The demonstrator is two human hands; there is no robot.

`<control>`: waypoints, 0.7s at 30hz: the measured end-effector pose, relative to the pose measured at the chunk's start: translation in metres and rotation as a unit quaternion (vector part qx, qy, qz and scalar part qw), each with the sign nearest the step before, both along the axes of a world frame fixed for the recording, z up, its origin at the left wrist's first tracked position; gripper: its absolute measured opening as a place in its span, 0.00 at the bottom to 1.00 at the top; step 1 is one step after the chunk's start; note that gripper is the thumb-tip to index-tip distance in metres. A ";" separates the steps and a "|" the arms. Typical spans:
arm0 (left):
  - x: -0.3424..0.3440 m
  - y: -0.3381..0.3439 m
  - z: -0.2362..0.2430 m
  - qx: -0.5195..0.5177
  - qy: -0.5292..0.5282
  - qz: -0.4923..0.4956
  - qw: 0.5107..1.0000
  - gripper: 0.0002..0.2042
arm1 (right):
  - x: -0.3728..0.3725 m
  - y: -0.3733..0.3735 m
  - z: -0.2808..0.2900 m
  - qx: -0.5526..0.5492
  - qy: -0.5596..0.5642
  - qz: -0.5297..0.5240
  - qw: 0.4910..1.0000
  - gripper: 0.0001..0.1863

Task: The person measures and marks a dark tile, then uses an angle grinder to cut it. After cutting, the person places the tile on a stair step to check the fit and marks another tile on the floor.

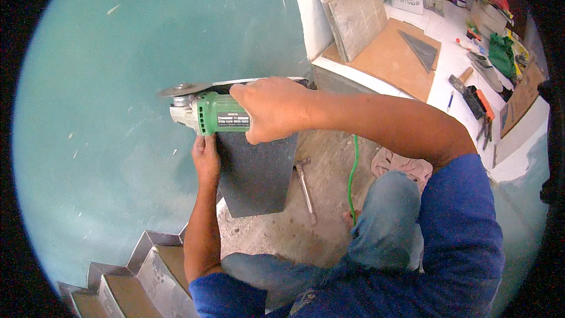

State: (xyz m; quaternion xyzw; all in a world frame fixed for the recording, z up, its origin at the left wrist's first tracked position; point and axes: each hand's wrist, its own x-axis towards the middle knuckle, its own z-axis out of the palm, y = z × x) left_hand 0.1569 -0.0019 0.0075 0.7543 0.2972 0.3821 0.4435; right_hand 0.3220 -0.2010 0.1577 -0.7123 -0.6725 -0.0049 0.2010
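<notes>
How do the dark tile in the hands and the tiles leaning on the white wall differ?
The dark tile is charcoal grey; the leaning tiles are pale grey-beige. The dark tile is held against the teal wall by the left hand, while the right hand holds a green angle grinder at its top; the leaning tiles rest untouched. Both are flat slabs.

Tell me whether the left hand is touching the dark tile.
Touching. The head view shows the left hand gripping the left edge of the dark tile, fingers wrapped on it, just below the green grinder.
</notes>
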 end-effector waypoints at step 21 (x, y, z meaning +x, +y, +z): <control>0.007 0.004 -0.008 0.017 -0.082 -0.040 0.996 0.15 | 0.003 0.007 -0.001 -0.025 0.015 -0.005 1.000 0.28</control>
